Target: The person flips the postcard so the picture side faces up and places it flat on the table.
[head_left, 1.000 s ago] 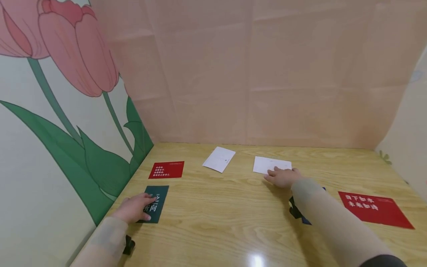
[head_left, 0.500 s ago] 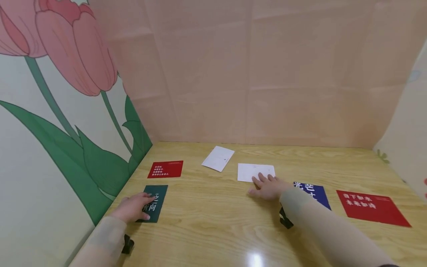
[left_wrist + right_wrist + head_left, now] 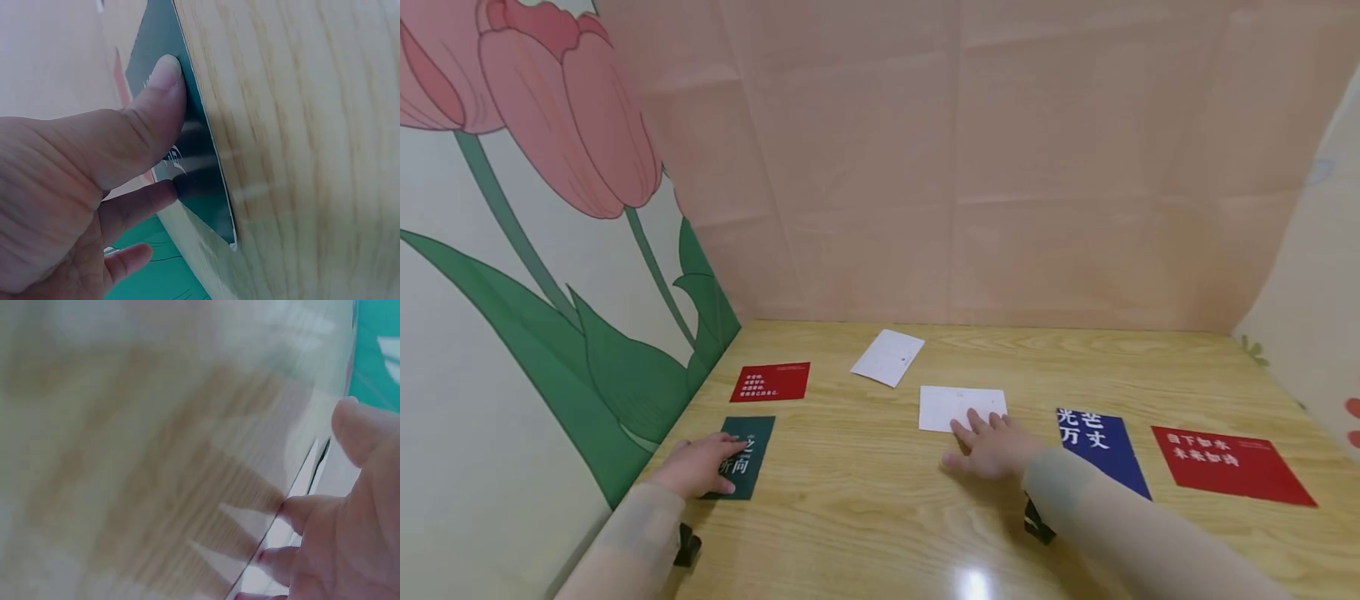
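With its fingers spread, my left hand (image 3: 696,467) rests on a dark green card (image 3: 758,454) at the table's left side. In the left wrist view the thumb (image 3: 156,106) lies over the card's printed face. My right hand (image 3: 988,446) reaches to a white card (image 3: 951,404) near the middle, and its outstretched fingertips touch the near edge. The right wrist view has the fingers (image 3: 312,512) straight at that edge. A blue card (image 3: 1108,450) with white characters lies just right of this hand, partly behind the forearm.
A second white card (image 3: 887,357) lies tilted near the back. One red card (image 3: 771,382) is at the back left, another red card (image 3: 1232,467) at the right. A pink sheet (image 3: 955,167) hangs behind the wood-grain table (image 3: 850,517); a tulip-painted wall (image 3: 475,375) borders the left.
The right hand has slid left and nearer with the white card under its fingertips, uncovering the blue card. My left hand and the green card have stayed put.
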{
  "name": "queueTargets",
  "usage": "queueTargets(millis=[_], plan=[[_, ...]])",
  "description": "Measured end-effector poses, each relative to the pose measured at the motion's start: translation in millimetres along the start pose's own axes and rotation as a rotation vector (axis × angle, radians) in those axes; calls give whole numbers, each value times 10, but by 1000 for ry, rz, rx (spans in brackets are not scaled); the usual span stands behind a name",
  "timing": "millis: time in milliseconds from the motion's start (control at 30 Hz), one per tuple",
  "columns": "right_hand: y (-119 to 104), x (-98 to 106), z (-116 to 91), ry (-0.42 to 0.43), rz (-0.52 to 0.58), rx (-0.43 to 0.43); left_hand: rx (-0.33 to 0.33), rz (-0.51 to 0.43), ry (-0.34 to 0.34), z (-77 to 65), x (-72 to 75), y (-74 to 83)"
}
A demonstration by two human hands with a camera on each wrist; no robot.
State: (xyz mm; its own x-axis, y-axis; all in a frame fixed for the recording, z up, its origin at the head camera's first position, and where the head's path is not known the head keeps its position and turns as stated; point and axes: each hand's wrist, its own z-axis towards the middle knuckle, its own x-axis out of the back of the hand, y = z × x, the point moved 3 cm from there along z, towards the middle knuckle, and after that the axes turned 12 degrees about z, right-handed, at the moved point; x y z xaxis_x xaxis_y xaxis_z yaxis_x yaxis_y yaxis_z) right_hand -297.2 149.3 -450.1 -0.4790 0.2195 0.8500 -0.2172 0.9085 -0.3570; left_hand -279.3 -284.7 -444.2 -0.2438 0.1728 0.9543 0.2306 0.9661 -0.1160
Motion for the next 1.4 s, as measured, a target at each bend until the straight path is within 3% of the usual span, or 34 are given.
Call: queueTargets(millis=[433,600,733,1000,1233,1400], plan=[[-319,-186,-367,46,-124,85,20,0,17,46,41,-33],[-395,-247,-471,76,-181,118,31,10,56,91,167,88],[-433,-289,-563,109,-191,144,-18,-34,106,171,307,408],[-457,-367,-649,129,-206,183,-145,-227,133,276,432,1175],[-487,-421,-728,150,-187,206,-305,-167,136,393,472,1800],[-469,-443,-774,147,-186,195,-314,-186,146,495,470,2161]])
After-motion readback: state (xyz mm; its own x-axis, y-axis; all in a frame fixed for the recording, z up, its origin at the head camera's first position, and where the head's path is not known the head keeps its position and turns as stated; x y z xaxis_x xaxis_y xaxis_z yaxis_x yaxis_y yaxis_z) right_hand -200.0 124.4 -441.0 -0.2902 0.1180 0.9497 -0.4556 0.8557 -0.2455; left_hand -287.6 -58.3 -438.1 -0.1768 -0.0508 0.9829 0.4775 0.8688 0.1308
